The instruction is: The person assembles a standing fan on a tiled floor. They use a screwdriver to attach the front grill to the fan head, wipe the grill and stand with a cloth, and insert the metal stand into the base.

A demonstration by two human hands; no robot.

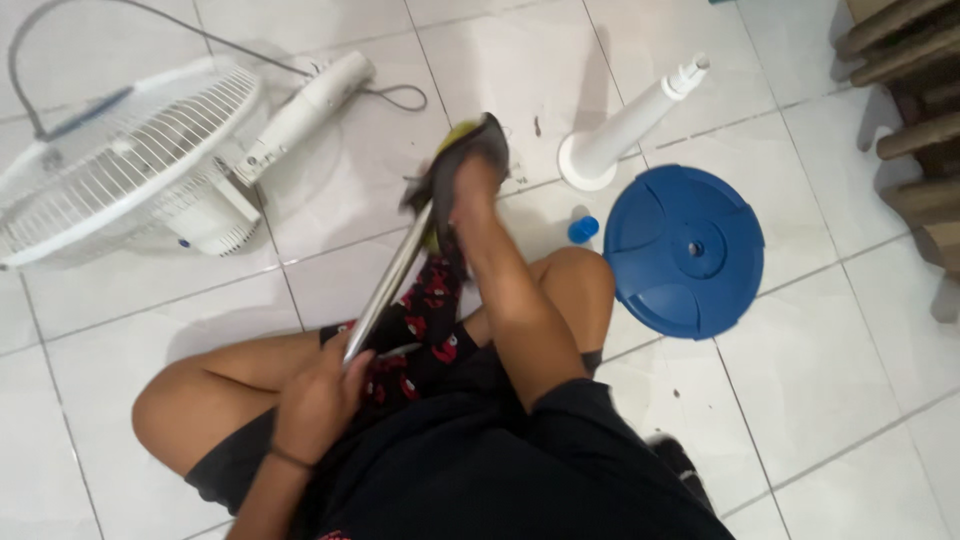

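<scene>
While the left hand (318, 398) is closed round the lower end of the metal tube (392, 280), the right hand (472, 185) presses a dark cloth (470, 150) with a yellow-green patch over the tube's upper end. To wipe well, I judge, the left grip should stay firm and low while the cloth wraps the tube fully and slides along it. The tube slants across the lap, rising from the left hand toward the right, above the floor's middle. On the tiled floor (830, 380) lie a fan head (130, 160) at the far left, a white column (625, 125) and a blue base (685, 250) to the right.
</scene>
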